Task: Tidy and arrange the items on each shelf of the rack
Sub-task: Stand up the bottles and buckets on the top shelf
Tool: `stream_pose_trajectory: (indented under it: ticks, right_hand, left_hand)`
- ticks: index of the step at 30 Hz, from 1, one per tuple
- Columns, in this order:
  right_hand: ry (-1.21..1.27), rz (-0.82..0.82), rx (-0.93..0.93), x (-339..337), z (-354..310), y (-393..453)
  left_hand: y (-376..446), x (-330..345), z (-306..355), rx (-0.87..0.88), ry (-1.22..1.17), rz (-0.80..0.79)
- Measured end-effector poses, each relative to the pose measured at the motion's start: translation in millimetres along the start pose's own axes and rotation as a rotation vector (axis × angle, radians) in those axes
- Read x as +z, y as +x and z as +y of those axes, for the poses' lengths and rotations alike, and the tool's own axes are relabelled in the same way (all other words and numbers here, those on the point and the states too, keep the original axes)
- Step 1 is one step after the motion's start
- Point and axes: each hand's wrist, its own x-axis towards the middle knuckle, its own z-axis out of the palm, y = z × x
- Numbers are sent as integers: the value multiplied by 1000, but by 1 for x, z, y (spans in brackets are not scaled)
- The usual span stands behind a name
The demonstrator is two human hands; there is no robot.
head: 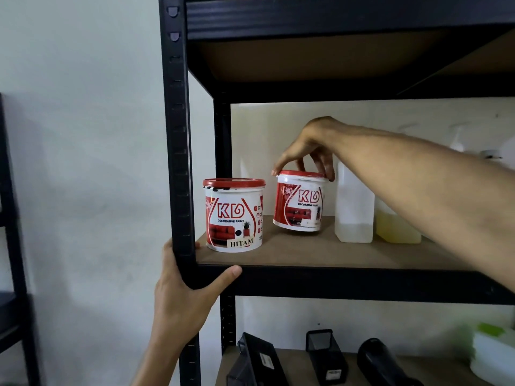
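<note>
Black steel uprights and beams frame the rack (178,151), whose brown board shelf (320,253) carries two small paint tubs with red lids. The nearer tub (234,215) stands upright at the shelf's front left corner, just beside the upright post; its white and red label reads "KD", "DECORATIVE PAINT" and, on a pale strip low down, "HITAM". The farther tub (301,201) sits deeper on the shelf and is tilted, its base lifted at the front; the same "KD" and "DECORATIVE PAINT" show on it, with smaller print too blurred to read. The right hand (309,146) reaches in from the right, fingertips curled down over the rim of that tub's lid and gripping it from above. Just to the right of it stands a translucent white jug (354,207), close enough that the fingers nearly brush it, and beyond that a container of yellowish liquid (395,227), partly hidden by the forearm. The left hand (184,296) clasps the rack's front corner, thumb laid along the shelf beam and fingers wrapped behind the post. On the shelf below lie several black objects (326,358) and a white and green item (493,355) at the right edge.
</note>
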Motion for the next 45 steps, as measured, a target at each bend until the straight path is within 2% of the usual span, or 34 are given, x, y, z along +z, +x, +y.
stream_pose_trajectory:
  ticks: [13, 24, 30, 35, 45]
  right_hand:
    - [-96, -40, 5, 12, -17, 12]
    - [-48, 31, -18, 21, -12, 1]
    - [10, 283, -192, 20, 0, -22]
    - [5, 470, -206, 36, 12, -59]
    - [58, 632, -313, 111, 33, -137]
  left_hand:
    - [1, 1, -1, 22, 19, 1]
    - [1, -3, -5, 41, 10, -15]
    - [2, -4, -4, 41, 3, -21]
    - [0, -5, -2, 61, 7, -21]
    - [0, -11, -4, 65, 22, -65]
